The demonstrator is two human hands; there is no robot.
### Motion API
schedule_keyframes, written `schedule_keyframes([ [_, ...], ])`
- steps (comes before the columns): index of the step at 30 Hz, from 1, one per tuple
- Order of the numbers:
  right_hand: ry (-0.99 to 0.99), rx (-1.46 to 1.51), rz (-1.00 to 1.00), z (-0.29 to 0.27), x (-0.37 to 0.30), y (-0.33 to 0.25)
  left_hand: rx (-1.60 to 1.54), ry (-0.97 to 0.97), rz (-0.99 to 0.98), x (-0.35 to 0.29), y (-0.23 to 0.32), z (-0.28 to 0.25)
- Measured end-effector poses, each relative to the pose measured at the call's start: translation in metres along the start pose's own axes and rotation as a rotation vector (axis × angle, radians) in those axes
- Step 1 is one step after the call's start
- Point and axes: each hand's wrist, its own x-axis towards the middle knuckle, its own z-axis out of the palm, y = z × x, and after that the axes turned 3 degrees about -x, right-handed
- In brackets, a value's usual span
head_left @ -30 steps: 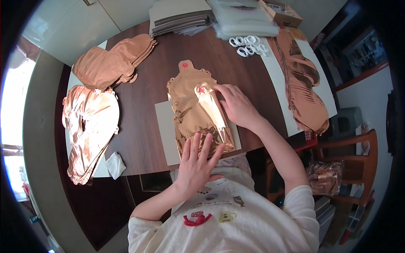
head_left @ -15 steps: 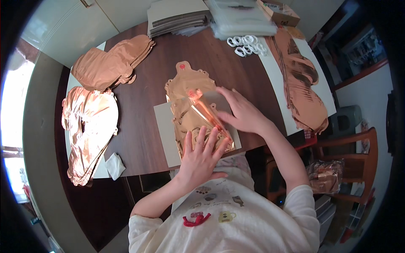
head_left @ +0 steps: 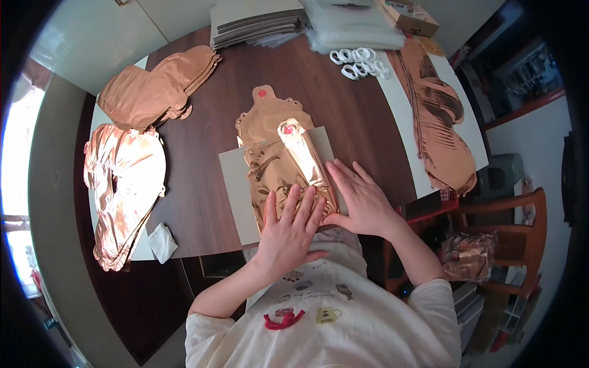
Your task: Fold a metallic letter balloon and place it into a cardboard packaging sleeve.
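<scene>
Hidden: your left hand covers the folded foil balloon's near end — its lower edge can't be seen.
Hands: both open, flat; right hand presses beside it.
Balloon: on grey card, table centre.
Counted: three foil piles; rings too bunched to count.

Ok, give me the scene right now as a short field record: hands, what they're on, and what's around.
left hand: flat, fingers spread, pressing on the folded foil balloon
right hand: flat on the balloon's right edge, beside the left hand
under balloon: pale card sheet on the dark wooden table
left of table: two stacks of rose-gold balloons
right of table: another stack of balloons
far edge: white rings, stack of grey cards
</scene>
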Motion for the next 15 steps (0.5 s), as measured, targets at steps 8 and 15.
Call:
schedule_keyframes([
  [8,0.013,0.045,-0.007,-0.003,0.000,0.004,-0.004,0.011,0.039,0.000,-0.006,-0.004],
  [15,0.085,0.100,0.068,0.005,-0.002,-0.004,0.094,0.119,0.030,-0.031,-0.014,0.009],
])
